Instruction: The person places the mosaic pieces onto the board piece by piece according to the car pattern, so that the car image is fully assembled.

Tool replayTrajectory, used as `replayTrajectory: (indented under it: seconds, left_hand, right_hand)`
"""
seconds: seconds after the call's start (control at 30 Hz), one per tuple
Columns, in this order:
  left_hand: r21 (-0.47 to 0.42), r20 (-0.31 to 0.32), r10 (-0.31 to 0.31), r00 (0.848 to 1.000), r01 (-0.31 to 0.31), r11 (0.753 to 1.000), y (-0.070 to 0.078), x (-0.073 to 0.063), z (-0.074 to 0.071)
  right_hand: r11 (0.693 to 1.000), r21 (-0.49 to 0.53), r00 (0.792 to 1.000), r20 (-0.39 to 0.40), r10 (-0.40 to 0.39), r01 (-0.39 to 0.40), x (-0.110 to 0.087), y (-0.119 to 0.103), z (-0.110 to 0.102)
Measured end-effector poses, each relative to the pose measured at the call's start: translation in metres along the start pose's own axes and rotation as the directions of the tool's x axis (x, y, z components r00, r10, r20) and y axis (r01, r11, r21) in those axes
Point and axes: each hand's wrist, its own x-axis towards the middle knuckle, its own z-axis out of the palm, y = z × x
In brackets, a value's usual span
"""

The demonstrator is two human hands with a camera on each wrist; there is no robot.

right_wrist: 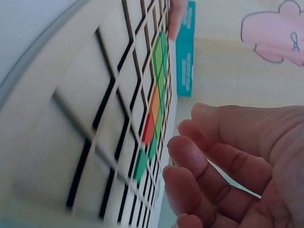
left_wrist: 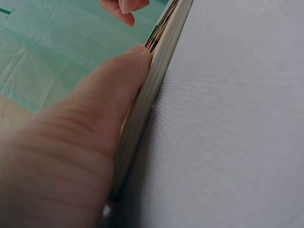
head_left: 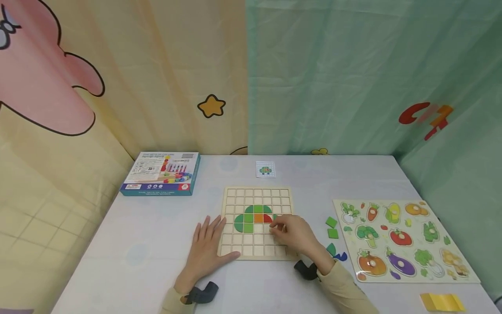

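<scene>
A wooden grid board [head_left: 259, 250] lies on the table with a cluster of coloured tiles in its cells. Among them are light green squares [head_left: 248, 227], dark green rounded pieces [head_left: 239, 223], an orange square [head_left: 258, 218] and a red rounded piece [head_left: 267, 218]. My left hand [head_left: 208, 248] rests with spread fingers at the board's left side, its thumb along the near edge. Over the board's right part hovers my right hand [head_left: 292, 233], fingers loosely bent; the right wrist view shows nothing between them. Beside its fingertips sits a dark green piece [right_wrist: 140, 164], partly covered in the head view.
A small pattern card [head_left: 266, 169] lies beyond the board. To the right are loose green squares [head_left: 332, 233], a dark green piece [head_left: 331, 249], blue pieces [head_left: 341, 257], a vegetable puzzle board [head_left: 382, 277] and a yellow block [head_left: 442, 302]. A flat box [head_left: 161, 173] stands back left.
</scene>
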Motion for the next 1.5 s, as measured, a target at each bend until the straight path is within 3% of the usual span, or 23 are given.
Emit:
replayTrajectory:
  seconds: [0.37, 0.63, 0.8, 1.17, 1.5]
  left_hand:
    - [-0.017, 0.008, -0.004, 1.0, 0.004, 1.0, 0.0, 0.0, -0.001]
    - [-0.015, 0.0, 0.001, 1.0, -0.001, 1.0, 0.0, 0.0, -0.001]
    - [-0.008, 0.007, -0.005, 1.0, 0.005, 1.0, -0.001, 0.0, 0.0]
    - [0.001, 0.013, 0.0, 1.0, 0.0, 1.0, 0.0, 0.0, -0.001]
    - [-0.001, 0.012, -0.004, 1.0, 0.004, 1.0, -0.001, 0.0, 0.001]
  right_hand:
    - [0.99, -0.022, 0.98, -0.147, 0.137, -0.142, -0.034, 0.05, -0.048]
    - [0.961, -0.055, 0.955, -0.146, 0.259, -0.27, -0.044, 0.08, -0.075]
    - [0.935, -0.058, 0.933, -0.114, 0.342, -0.35, -0.045, 0.089, -0.076]
    - [0.908, -0.101, 0.911, -0.123, 0.394, -0.406, -0.044, 0.096, -0.073]
    - [0.919, -0.092, 0.923, -0.086, 0.376, -0.383, -0.037, 0.093, -0.068]
